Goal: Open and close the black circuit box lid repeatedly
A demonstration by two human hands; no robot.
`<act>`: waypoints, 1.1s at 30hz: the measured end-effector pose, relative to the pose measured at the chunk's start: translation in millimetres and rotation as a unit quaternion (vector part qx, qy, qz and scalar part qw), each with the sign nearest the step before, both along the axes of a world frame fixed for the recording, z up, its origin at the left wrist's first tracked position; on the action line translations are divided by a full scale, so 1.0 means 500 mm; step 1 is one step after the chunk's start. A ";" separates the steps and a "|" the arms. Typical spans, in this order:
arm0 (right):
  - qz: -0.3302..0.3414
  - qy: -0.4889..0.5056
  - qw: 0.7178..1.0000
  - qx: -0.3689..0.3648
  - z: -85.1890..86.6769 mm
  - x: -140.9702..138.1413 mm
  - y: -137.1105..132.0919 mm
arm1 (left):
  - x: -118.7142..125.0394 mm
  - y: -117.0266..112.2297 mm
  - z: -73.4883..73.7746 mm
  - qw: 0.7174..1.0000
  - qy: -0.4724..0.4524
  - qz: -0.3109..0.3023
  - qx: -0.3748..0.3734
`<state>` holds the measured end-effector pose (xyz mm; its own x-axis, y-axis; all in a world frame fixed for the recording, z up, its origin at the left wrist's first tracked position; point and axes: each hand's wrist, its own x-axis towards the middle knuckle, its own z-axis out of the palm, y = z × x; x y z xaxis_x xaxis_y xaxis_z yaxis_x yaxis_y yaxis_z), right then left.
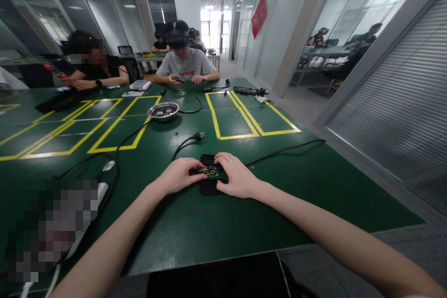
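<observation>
So the biggest thing here is the green tabletop (174,233), which runs across most of the frame. Coming in from the bottom corners, the left hand (179,176) has thumb and fingertips pinched at the board's left end, and the right hand (239,177) curls around the right side, thumb and fingers apart over the casing; can't tell if it's really gripping. A metal bowl (164,118) sits further up, left of center.

The black casing (209,188) lies just below center frame, between the two hands. Looks like stiff, light plastic, maybe a bit slick, so I'd hold it by the outer edges. The green circuit board (214,175) in the middle is the fragile bit imo: pinch the rim, don't flex it. Smallest of all, the copper-colored coils (213,172) stick up, so keep fingertips off those.
</observation>
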<state>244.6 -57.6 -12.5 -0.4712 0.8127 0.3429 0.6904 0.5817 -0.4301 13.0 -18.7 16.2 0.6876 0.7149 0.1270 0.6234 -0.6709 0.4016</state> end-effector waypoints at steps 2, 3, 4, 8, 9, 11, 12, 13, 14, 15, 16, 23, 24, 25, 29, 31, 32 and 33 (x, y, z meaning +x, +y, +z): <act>0.008 0.006 1.000 0.006 -0.002 0.001 0.001 | -0.004 -0.001 0.001 1.000 0.016 -0.003 0.023; 0.011 0.009 1.000 0.009 -0.003 0.002 0.002 | -0.005 -0.002 0.002 0.999 0.026 -0.002 0.036; 0.013 0.012 1.000 0.011 -0.005 0.001 0.002 | -0.007 -0.002 0.003 0.998 0.034 -0.001 0.047; 0.037 0.014 0.999 0.014 -0.009 0.002 0.005 | -0.012 -0.001 0.007 0.997 0.047 -0.004 0.058; 0.045 0.015 0.999 0.014 -0.010 0.004 0.007 | -0.013 0.000 0.008 0.997 0.046 -0.008 0.055; 0.059 0.019 0.998 0.011 -0.009 0.008 0.010 | -0.017 0.001 0.009 0.998 0.045 -0.013 0.046; 0.064 0.021 0.998 0.008 -0.008 0.011 0.011 | -0.018 0.002 0.009 0.998 0.045 -0.014 0.041; 0.067 0.022 0.997 0.005 -0.007 0.014 0.013 | -0.020 0.002 0.009 0.998 0.044 -0.013 0.039; 0.069 0.023 0.997 0.001 -0.005 0.016 0.014 | -0.021 0.002 0.009 0.998 0.042 -0.012 0.042; 0.068 0.022 0.997 -0.004 -0.004 0.018 0.014 | -0.022 0.002 0.009 0.998 0.039 -0.010 0.048; 0.063 0.019 0.998 -0.009 -0.004 0.018 0.014 | -0.022 0.001 0.008 0.998 0.035 -0.008 0.057; 0.029 -0.021 0.999 -0.022 -0.006 0.006 0.003 | -0.020 0.003 0.000 0.998 0.014 -0.031 0.051; 0.028 -0.022 0.999 -0.017 -0.005 0.005 0.001 | -0.020 0.003 0.000 0.998 0.012 -0.029 0.050; 0.028 -0.019 0.999 -0.010 -0.003 0.004 -0.001 | -0.019 0.003 0.000 0.998 0.010 -0.027 0.050; 0.064 0.031 0.997 0.039 0.019 0.013 -0.005 | -0.017 0.003 0.001 0.999 0.002 -0.022 0.044; 0.095 0.052 0.993 0.048 0.032 0.024 -0.004 | -0.017 0.004 0.000 0.999 -0.004 -0.021 0.034; 0.106 0.055 0.992 0.044 0.036 0.030 -0.002 | -0.016 0.004 -0.001 0.999 -0.007 -0.020 0.030; 0.113 0.056 0.991 0.037 0.038 0.036 0.000 | -0.016 0.005 -0.003 0.999 -0.011 -0.019 0.026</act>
<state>262.6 -57.4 6.6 -0.5939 0.6609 0.4588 0.4885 0.7493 -0.4471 4.9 -16.2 14.9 0.7109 0.6803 0.1784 0.5886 -0.7143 0.3785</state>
